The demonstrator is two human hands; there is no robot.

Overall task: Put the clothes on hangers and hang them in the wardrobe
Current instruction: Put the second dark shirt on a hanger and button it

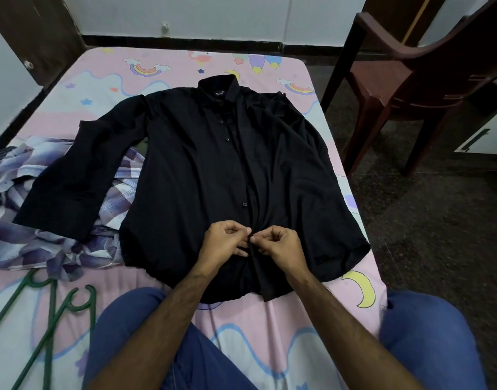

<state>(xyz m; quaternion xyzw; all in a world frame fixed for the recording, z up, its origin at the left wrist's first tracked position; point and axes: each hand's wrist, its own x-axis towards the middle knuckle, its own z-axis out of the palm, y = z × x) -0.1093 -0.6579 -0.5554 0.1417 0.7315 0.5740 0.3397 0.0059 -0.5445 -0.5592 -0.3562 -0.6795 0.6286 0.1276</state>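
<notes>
A black long-sleeved shirt lies spread front-up on the bed, collar at the far end, with several buttons showing down its placket. My left hand and my right hand meet over the lower placket, each pinching the black fabric at a button near the hem. Under the shirt's left sleeve lies a crumpled purple-and-white checked shirt. Two green plastic hangers lie on the bed at the near left.
The bed has a pink sheet printed with rainbows, moons and stars. A dark brown chair stands on the dark floor to the right. My knees in blue jeans frame the bed's near edge. A brown door stands at the far left.
</notes>
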